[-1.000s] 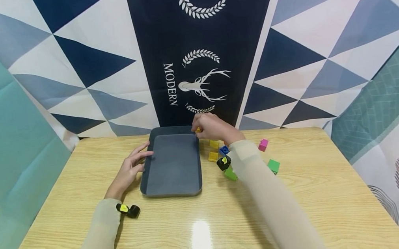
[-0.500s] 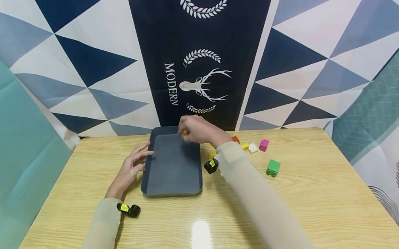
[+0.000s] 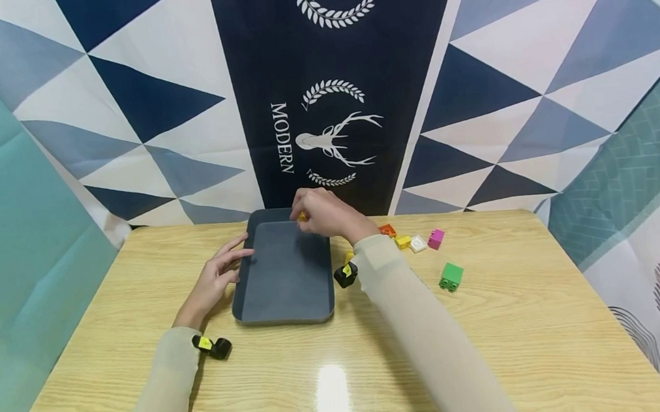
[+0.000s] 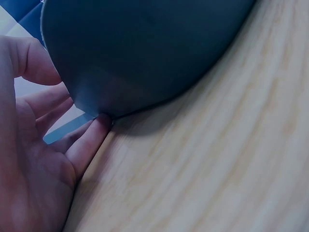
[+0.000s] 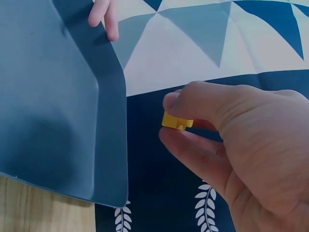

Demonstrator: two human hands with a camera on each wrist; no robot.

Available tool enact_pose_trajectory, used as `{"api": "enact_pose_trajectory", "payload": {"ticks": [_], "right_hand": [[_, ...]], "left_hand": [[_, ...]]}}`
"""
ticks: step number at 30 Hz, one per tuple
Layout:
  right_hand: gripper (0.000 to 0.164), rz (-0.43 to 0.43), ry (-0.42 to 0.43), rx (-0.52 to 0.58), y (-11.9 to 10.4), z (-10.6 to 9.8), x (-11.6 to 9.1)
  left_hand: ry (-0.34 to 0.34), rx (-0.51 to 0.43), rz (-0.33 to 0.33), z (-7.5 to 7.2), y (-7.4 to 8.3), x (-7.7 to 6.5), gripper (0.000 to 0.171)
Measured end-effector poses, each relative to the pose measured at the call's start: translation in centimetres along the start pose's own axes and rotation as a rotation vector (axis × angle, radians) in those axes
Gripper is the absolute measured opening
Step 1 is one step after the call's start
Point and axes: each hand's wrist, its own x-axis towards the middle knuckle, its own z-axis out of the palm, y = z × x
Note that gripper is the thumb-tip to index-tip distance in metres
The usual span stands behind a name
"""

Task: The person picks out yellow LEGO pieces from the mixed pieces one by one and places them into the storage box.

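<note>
My right hand [image 3: 327,213] pinches a small yellow building brick [image 5: 177,121] between thumb and fingertips. It hovers over the far right corner of a grey tray [image 3: 283,275], apart from the tray's rim in the right wrist view. At the tray's left side, my left hand [image 3: 218,274] touches the rim with fairly straight, spread fingers [image 4: 89,140]. Right of the tray, a yellow brick [image 3: 349,256] is mostly hidden by the right wrist. Beyond that sleeve lie an orange-red brick [image 3: 388,230], another yellow one, a white brick [image 3: 418,244], a pink brick [image 3: 436,239] and a green brick [image 3: 451,276].
The wooden table [image 3: 263,382] ends at the back against a patterned cloth [image 3: 195,146] with triangles and a deer print. A teal cloth [image 3: 22,259] hangs on the left. The right forearm covers part of the table beside the tray.
My right hand has moved left with the yellow brick, from the tray's right rim to above its far right corner, then nearly stopped. The left hand and tray have stayed put.
</note>
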Motion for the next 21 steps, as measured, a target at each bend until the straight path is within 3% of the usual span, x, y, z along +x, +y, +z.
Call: {"api": "enact_pose_trajectory", "payload": {"ticks": [9, 21], "right_hand": [[0.025, 0.032, 0.074, 0.014, 0.5, 1.6, 0.4], [0.026, 0.076, 0.065, 0.022, 1.7, 4.2, 0.7]], "left_hand": [[-0.001, 0.000, -0.007, 0.0, 0.0, 0.0, 0.051], [-0.001, 0.003, 0.004, 0.0, 0.1, -0.1, 0.049]]}}
